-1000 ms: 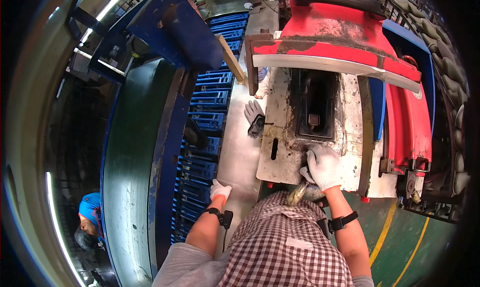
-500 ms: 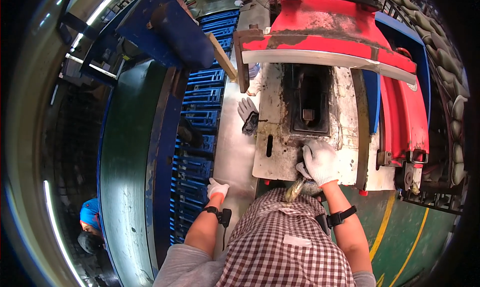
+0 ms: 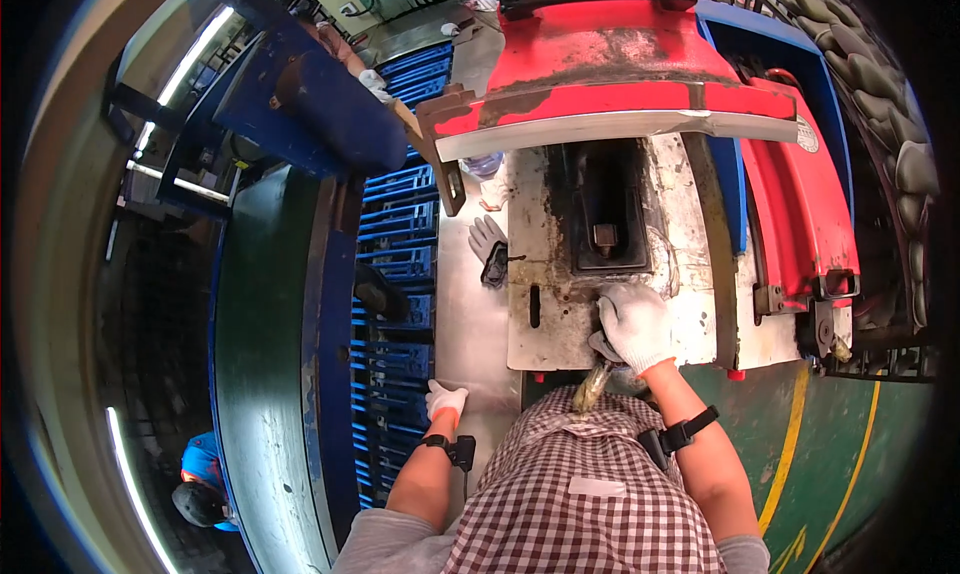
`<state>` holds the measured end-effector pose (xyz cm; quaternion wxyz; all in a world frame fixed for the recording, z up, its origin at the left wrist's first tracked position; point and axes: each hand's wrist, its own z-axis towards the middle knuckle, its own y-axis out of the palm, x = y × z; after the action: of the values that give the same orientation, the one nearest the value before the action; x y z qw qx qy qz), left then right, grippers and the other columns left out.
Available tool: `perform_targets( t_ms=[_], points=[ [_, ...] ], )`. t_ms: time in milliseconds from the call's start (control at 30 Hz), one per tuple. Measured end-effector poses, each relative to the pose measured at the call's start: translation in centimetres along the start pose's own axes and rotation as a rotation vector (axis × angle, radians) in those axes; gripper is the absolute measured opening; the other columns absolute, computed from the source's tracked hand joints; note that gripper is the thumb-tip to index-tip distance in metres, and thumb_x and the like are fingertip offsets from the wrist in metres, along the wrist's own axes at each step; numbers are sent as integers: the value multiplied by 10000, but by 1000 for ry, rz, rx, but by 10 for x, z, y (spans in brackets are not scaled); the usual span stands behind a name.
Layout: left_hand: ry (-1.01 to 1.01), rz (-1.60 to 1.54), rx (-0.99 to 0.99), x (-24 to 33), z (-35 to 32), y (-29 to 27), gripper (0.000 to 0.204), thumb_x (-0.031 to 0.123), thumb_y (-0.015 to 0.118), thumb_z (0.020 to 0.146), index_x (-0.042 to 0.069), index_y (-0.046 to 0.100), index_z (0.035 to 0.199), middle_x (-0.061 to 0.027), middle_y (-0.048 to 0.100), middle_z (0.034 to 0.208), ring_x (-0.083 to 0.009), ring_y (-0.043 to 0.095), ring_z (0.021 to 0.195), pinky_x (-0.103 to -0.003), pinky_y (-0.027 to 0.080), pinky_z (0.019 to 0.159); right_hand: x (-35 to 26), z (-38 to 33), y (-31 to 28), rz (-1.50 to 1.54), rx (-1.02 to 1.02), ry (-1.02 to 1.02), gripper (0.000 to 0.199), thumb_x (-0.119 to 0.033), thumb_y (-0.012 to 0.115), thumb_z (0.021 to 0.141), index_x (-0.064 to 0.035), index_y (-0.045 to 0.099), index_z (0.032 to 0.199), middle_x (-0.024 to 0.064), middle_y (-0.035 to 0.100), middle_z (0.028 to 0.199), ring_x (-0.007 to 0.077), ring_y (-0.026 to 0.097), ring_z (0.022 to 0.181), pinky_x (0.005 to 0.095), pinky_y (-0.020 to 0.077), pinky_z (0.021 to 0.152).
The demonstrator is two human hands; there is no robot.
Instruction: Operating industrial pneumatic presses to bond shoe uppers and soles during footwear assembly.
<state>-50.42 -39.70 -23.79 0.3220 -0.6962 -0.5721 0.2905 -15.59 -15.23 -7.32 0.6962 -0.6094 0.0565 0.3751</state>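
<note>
My left hand, in a white glove, rests on the edge of a shiny metal ledge beside the blue slatted rack. Its fingers look loosely apart, with nothing visible in them. My right hand, also white-gloved, is curled at the near edge of a stained metal plate. Below its fingers sits something dark grey, and a yellowish, tape-wrapped piece hangs just in front of my checked apron. What those fingers grip is hidden. Beyond them a dark recessed mould holds a small metal block.
A red machine head with a pale metal bar overhangs the plate. A grey glove lies on the ledge. Blue slatted racks and a green conveyor belt run along the left. A co-worker in blue is beyond the belt.
The view has turned slightly. At the far left top, another person's gloved hand now shows by the rack. The co-worker in blue appears lower. My two hands keep nearly the same places.
</note>
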Motion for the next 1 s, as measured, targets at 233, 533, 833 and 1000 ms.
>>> perform_targets(
  t_ms=[233, 533, 833, 1000],
  points=[
    [-6, -5, 1, 1, -2, -1, 1192, 507, 872, 780, 126, 241, 1717, -277, 459, 1630, -425, 523, 1467, -498, 458, 1203, -1, 0, -2, 19, -40, 24, 145, -178, 683, 944, -92, 781, 1005, 123, 770, 960, 359, 710, 924, 486, 571, 853],
    [80, -7, 24, -5, 8, -1, 1258, 562, 891, 749, 114, 233, 1724, -291, 446, 1643, -438, 507, 1482, -491, 443, 1220, 2, 0, 3, 11, 26, -33, 155, -221, 673, 952, -90, 756, 946, 125, 743, 886, 352, 701, 879, 498, 562, 829],
    [74, -37, -4, -6, 17, -10, 1185, 521, 915, 743, 138, 322, 1694, -258, 471, 1637, -422, 522, 1474, -498, 455, 1212, 1, 1, 4, -9, -11, 0, 176, -237, 666, 964, -92, 760, 992, 127, 751, 917, 359, 705, 914, 497, 563, 852],
    [172, -70, 79, -19, 23, -4, 1017, 576, 905, 720, 111, 546, 1550, -243, 615, 1515, -409, 611, 1387, -500, 504, 1165, 4, -1, 6, -34, -91, 1, 164, -208, 670, 981, -77, 756, 1029, 177, 732, 979, 408, 694, 963, 515, 552, 881]
  ],
)
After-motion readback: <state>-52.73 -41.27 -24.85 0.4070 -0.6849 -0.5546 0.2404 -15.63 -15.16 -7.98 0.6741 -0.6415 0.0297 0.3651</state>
